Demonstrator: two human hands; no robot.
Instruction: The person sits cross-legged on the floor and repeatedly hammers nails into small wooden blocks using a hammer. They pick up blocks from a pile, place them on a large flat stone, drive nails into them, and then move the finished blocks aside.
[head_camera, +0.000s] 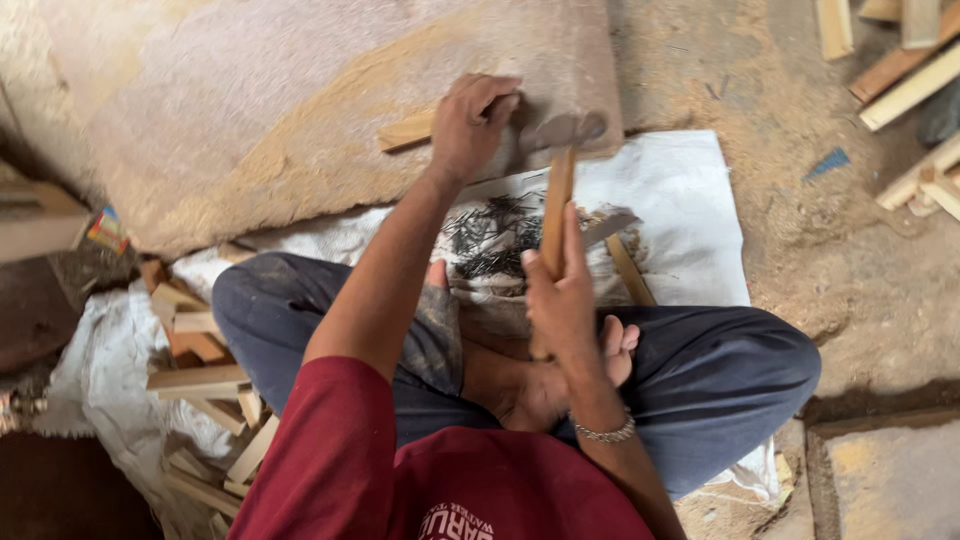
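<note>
Sawdusty board (250, 110): left hand (470, 125) fingers pinch wood strip (405, 130), right hand (560, 295) fist round hammer (556, 200).

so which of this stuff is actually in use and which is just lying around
In use:
left hand pressing a short pale wood strip
right hand gripping a wooden-handled hammer
pile of dark nails

Lying about:
heap of wood offcuts
pale wooden slats

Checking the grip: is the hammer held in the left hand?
No, the right hand grips the hammer, while the left hand presses a wooden strip.
</note>
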